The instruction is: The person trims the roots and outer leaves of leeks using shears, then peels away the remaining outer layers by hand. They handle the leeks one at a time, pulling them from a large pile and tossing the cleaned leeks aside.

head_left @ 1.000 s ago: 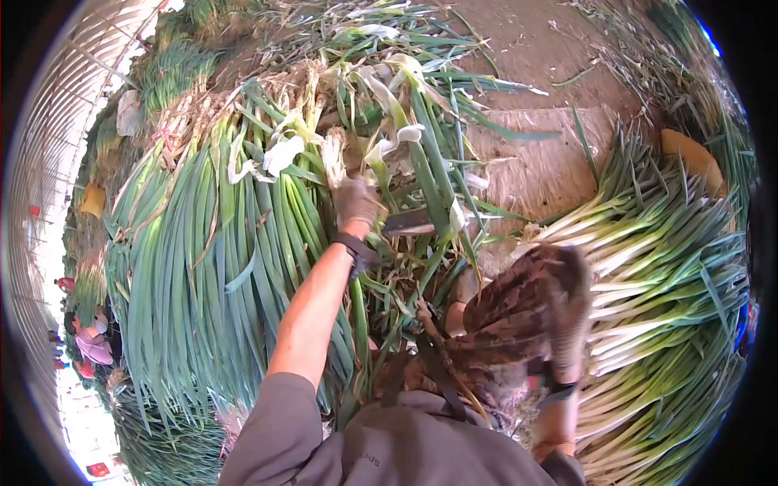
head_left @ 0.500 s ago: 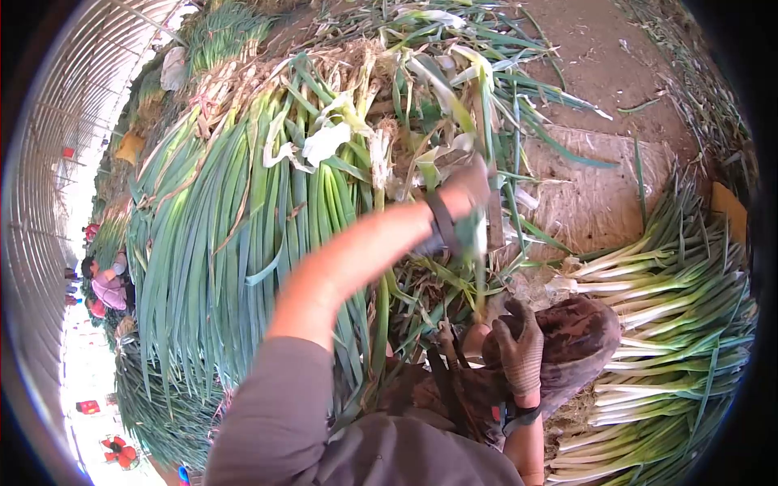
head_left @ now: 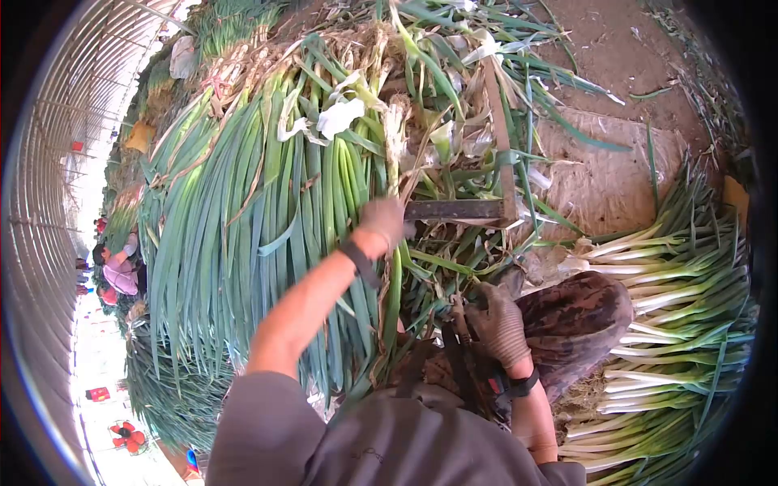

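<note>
Green leeks [head_left: 243, 194] now lie within reach of the left hand [head_left: 384, 220], swung back from the angled frame [head_left: 454, 211], though I cannot tell its blurred grip or that of the right hand [head_left: 498, 326].

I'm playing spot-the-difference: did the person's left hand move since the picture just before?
Yes, the left hand moved left. It's now much closer to the white scrap on the green stalks.
</note>
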`<action>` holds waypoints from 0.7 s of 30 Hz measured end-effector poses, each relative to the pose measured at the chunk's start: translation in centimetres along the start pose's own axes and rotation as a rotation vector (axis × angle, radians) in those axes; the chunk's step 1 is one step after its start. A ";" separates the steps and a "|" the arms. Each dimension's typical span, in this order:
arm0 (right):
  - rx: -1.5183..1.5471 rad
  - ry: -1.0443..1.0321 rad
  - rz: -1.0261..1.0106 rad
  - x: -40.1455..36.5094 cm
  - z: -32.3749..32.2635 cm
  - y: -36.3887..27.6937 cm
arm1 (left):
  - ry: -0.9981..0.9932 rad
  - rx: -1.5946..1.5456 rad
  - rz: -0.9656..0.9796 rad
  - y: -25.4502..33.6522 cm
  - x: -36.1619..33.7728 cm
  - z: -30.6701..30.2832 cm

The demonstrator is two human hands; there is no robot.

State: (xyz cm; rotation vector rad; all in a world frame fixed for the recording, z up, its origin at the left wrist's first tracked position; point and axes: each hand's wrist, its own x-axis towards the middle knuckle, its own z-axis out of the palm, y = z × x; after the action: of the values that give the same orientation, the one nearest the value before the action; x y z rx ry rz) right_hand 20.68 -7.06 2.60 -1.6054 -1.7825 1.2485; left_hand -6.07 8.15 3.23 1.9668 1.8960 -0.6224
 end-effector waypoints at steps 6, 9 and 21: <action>-0.071 -0.014 -0.088 0.0 0.7 0.5 | 0.144 -0.205 -0.214 0.1 1.8 5.4; 0.082 0.002 -0.109 0.6 0.4 0.4 | 0.003 -0.811 -0.075 1.5 -1.2 2.0; 0.392 0.256 -0.053 7.9 1.4 -1.1 | 0.223 -0.910 0.497 7.5 -9.3 1.8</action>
State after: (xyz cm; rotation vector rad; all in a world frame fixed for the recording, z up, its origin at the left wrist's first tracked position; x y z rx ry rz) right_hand 17.13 -0.03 0.88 -1.4096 -1.3202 1.2146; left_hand 1.10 -1.07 6.12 1.7612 1.3105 0.5347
